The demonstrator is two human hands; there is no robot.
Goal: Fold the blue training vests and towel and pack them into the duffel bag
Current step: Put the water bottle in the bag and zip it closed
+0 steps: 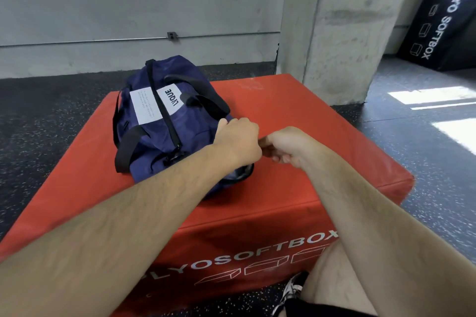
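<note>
A navy duffel bag [152,139] with black straps and a white label lies on a red soft box [309,116]. Its top zipper looks closed. My left hand [238,137] grips the bag's fabric on its right side, near the end facing me, with the fingers curled. Just to the right of it, my right hand [286,147] hovers over the box with fingers and thumb curled together. I see nothing held in it. No vests or towel are in sight.
A concrete pillar [342,33] stands behind the box's far right corner. A black soft box [443,20] leans at the far right. Dark speckled rubber floor surrounds the red box. My bare knee and shoe [291,293] are at the box's front.
</note>
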